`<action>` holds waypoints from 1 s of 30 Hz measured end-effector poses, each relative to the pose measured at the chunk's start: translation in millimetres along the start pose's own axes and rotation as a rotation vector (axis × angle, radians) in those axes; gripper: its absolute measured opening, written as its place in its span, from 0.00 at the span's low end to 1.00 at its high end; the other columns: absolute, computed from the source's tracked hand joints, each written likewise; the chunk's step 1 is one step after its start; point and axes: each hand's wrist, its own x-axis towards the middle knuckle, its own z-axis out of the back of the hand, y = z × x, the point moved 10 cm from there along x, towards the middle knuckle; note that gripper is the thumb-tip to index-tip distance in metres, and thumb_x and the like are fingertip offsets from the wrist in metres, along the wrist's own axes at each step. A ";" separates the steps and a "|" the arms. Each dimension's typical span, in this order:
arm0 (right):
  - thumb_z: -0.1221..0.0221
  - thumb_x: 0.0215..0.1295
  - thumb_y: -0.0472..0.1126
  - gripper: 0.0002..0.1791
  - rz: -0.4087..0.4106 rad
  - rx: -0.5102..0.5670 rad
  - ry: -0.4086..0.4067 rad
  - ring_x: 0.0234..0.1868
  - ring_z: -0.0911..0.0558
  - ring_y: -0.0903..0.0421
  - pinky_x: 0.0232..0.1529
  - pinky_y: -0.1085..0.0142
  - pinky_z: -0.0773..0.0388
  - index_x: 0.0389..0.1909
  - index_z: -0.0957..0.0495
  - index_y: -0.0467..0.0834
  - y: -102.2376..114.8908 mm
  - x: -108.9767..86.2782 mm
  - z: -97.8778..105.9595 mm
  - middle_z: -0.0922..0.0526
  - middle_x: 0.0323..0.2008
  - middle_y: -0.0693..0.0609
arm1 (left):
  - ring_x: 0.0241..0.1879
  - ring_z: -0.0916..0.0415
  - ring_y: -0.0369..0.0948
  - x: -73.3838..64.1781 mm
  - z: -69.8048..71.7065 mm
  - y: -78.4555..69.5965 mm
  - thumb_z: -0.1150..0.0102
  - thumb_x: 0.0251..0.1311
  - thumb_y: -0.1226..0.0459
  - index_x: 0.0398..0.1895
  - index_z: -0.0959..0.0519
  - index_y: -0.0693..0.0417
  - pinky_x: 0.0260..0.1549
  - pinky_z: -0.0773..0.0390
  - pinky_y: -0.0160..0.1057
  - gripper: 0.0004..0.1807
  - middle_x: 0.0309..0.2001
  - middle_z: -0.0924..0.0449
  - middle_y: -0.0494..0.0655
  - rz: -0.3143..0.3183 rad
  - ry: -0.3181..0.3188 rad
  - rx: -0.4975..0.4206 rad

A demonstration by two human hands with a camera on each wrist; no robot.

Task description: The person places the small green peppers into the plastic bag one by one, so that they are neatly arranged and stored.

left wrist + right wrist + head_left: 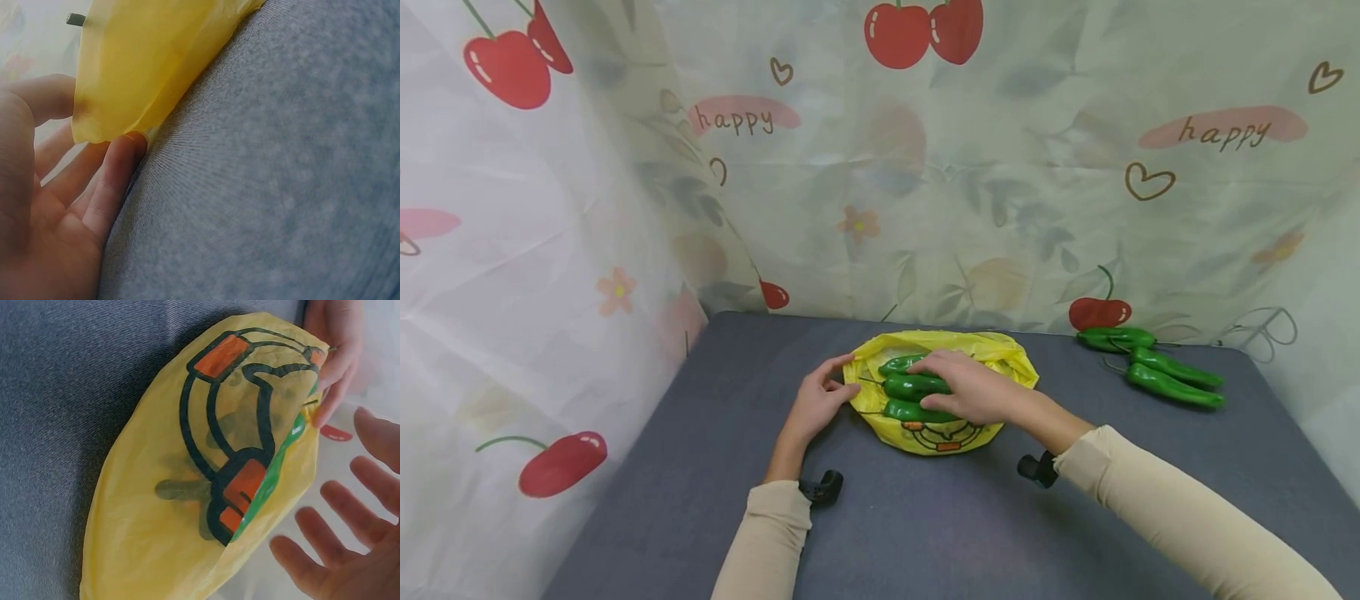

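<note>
A yellow plastic bag (880,432) with a black and orange print lies on the table, its mouth spread open. Inside it, three long green peppers (904,387) lie side by side, stems pointing left. My left hand (816,404) holds the bag's left edge; in the left wrist view its fingers (111,181) meet the yellow plastic at the corner. Over the peppers' right ends reaches my right hand (973,390), palm down. The right wrist view shows its fingers (331,503) spread and relaxed above the bag mouth, with nothing between them.
Three more green peppers (1172,387) lie at the back right of the dark grey table (925,525). A patterned curtain (940,208) with cherries and lettering stands behind the table and along its left side.
</note>
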 end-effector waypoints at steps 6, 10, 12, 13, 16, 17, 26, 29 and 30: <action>0.40 0.73 0.54 0.30 0.000 -0.093 -0.106 0.68 0.28 0.43 0.68 0.44 0.32 0.70 0.28 0.45 0.5 -3.3 5.0 0.26 0.67 0.45 | 0.37 0.21 0.40 0.0 0.0 -1.9 0.32 0.64 0.57 0.69 0.25 0.35 0.39 0.25 0.39 0.29 0.68 0.24 0.47 -0.008 0.000 0.001; 0.41 0.73 0.59 0.36 -0.011 -0.122 -0.154 0.73 0.33 0.40 0.71 0.42 0.35 0.75 0.34 0.47 -1.4 -4.7 4.8 0.32 0.73 0.43 | 0.37 0.22 0.40 -0.2 0.1 -0.6 0.33 0.65 0.56 0.69 0.25 0.36 0.39 0.25 0.39 0.29 0.69 0.25 0.48 -0.006 0.000 -0.003; 0.41 0.72 0.59 0.39 -0.019 -0.124 -0.169 0.76 0.37 0.37 0.73 0.39 0.39 0.77 0.37 0.47 -2.9 -6.1 4.2 0.36 0.76 0.41 | 0.37 0.22 0.41 -0.3 0.2 -0.4 0.32 0.64 0.56 0.69 0.25 0.36 0.39 0.25 0.39 0.29 0.69 0.26 0.48 -0.006 0.000 -0.007; 0.42 0.72 0.60 0.40 -0.027 -0.131 -0.174 0.77 0.39 0.35 0.73 0.37 0.40 0.78 0.39 0.47 -4.3 -7.0 3.8 0.38 0.77 0.40 | 0.37 0.22 0.41 -0.3 0.1 -0.5 0.33 0.64 0.56 0.69 0.25 0.36 0.39 0.25 0.39 0.29 0.69 0.26 0.48 -0.005 0.000 -0.008; 0.43 0.72 0.62 0.42 -0.066 -0.149 -0.187 0.81 0.48 0.32 0.73 0.31 0.48 0.80 0.42 0.48 -10.8 -9.5 3.2 0.44 0.80 0.39 | 0.38 0.21 0.41 -0.2 -0.4 -0.9 0.33 0.65 0.56 0.69 0.25 0.35 0.40 0.25 0.39 0.29 0.70 0.26 0.48 -0.004 0.004 -0.007; 0.43 0.72 0.62 0.42 -0.077 -0.157 -0.192 0.81 0.50 0.32 0.73 0.30 0.50 0.80 0.43 0.49 -12.8 -10.4 3.5 0.46 0.81 0.40 | 0.38 0.21 0.41 -0.3 -0.5 -1.1 0.33 0.65 0.56 0.69 0.25 0.35 0.40 0.24 0.39 0.28 0.70 0.26 0.47 -0.003 0.004 -0.007; 0.48 0.73 0.67 0.44 -0.150 -0.277 -0.263 0.82 0.55 0.32 0.72 0.26 0.57 0.83 0.51 0.56 -30.0 -14.4 11.2 0.55 0.83 0.42 | 0.40 0.20 0.41 -1.8 0.7 -1.8 0.34 0.65 0.55 0.69 0.26 0.34 0.40 0.24 0.39 0.28 0.69 0.26 0.47 0.014 -0.008 0.019; 0.48 0.73 0.67 0.45 -0.167 -0.297 -0.275 0.82 0.56 0.32 0.72 0.26 0.57 0.83 0.53 0.57 -35.0 -17.5 13.5 0.56 0.83 0.42 | 0.40 0.21 0.41 -2.1 -0.2 -1.7 0.34 0.65 0.55 0.70 0.26 0.35 0.40 0.24 0.39 0.29 0.71 0.27 0.48 0.013 -0.004 0.016; 0.48 0.73 0.68 0.45 -0.169 -0.306 -0.278 0.82 0.56 0.32 0.72 0.25 0.57 0.83 0.53 0.57 -36.3 -18.7 14.0 0.56 0.83 0.42 | 0.40 0.21 0.41 -2.3 -0.2 -1.8 0.34 0.65 0.56 0.70 0.26 0.35 0.40 0.24 0.39 0.29 0.71 0.28 0.48 0.012 -0.003 0.014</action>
